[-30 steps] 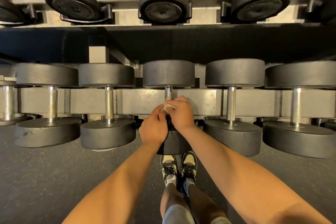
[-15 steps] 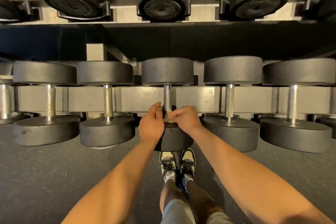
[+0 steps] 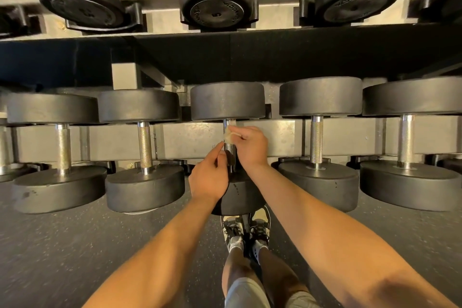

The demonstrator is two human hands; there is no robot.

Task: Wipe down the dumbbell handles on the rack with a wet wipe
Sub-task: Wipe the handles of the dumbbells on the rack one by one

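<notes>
Coach: Wipe position first. The wet wipe [image 3: 228, 135] sits at the 12 o'clock end of the middle dumbbell handle [image 3: 230, 152], just under the far head, on the lower tier of the rack [image 3: 195, 140].

Novice: And the hands?

Coach: Close together on that handle. The right hand [image 3: 251, 146] pinches the wipe against the steel from 3 o'clock. The left hand [image 3: 209, 179] comes in from 7 o'clock, one fingertip [image 3: 221, 145] at the wipe's lower edge. Whether it grips the wipe or only steadies it cannot be told.

Novice: What makes the stroke a good one?

Coach: Probably wrapping the wipe right round the knurling and drawing it toward 6 o'clock, twisting so the hidden underside gets wet too. The neighbouring handle at 3 o'clock [image 3: 316, 140] and its twin at 9 o'clock [image 3: 145, 145] carry no wipe, so they likely come after.
</notes>
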